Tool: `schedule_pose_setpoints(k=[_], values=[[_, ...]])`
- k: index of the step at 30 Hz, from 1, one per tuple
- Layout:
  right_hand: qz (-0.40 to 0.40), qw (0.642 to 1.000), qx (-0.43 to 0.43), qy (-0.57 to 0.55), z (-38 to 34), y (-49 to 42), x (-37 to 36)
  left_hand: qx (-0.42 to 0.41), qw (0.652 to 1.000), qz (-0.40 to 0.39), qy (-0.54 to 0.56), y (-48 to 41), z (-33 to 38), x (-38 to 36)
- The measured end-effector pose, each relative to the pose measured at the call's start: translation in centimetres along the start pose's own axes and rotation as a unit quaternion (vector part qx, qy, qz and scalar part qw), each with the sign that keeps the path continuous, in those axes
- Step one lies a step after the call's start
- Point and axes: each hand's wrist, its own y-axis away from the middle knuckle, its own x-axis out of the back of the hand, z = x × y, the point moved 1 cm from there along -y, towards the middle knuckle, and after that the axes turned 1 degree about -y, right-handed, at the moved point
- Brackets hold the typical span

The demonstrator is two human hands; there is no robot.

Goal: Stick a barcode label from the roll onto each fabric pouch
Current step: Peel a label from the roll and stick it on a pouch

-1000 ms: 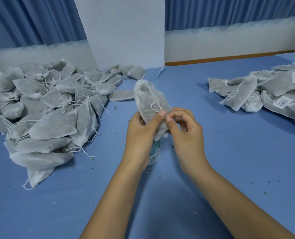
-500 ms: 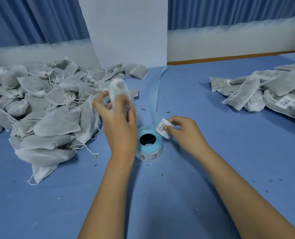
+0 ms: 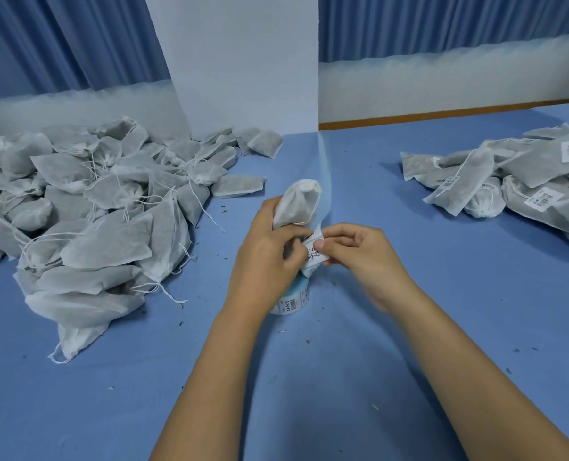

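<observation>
Two heaps of pouches are lying on the blue table (image 3: 409, 344). The left pile (image 3: 93, 211) is trailing loose drawstrings, and several bags in the right pile (image 3: 509, 184) are carrying white barcode stickers. Every bag is bulging with a dark filling that is showing grey through the thin fabric; what the filling is cannot be told.

Between the heaps, above the middle of the table, the left hand (image 3: 266, 257) is curling its fingers round the lower part of one pouch (image 3: 298, 204) and holding it roughly upright. The right hand (image 3: 356, 252) is pinching a label (image 3: 314, 252) between thumb and forefinger, right against the pouch's lower end. Fingers are covering part of the label, so whether it is sticking to the fabric yet cannot be told.

The roll (image 3: 293, 299) is standing on the table just under the hands. It is mostly hiding behind the left hand and wrist, with only its lower rim of printed labels and a bit of turquoise core showing. A pale, half-transparent strip (image 3: 324, 168) is rising from behind the hands toward the white board (image 3: 240, 61), and its lower end is getting lost behind the pouch. The picture's side edges are cutting off both piles. Small dark crumbs are lying scattered over the table.
</observation>
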Motion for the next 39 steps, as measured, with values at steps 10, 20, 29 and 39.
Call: schedule_pose_setpoints(k=[10, 20, 29, 39], values=[[0.025, 0.97, 0.114, 0.213, -0.6, 0.3, -0.4, 0.001, 1.0, -0.001, 0.019, -0.1, 0.2, 0.5], [0.031, 0.969, 0.121, 0.212, -1.1, 0.5, -0.1, 0.106, 0.983, 0.105, 0.108, -0.4, 0.3, 1.0], [0.181, 0.936, 0.064, 0.296, -0.5, 0.1, 1.4, 0.162, 0.934, 0.275, 0.16, -0.4, 0.4, 2.4], [0.063, 0.996, 0.062, -0.001, -1.6, 1.3, -1.4, -0.136, 0.971, 0.194, -0.005, 0.3, 1.6, -0.2]])
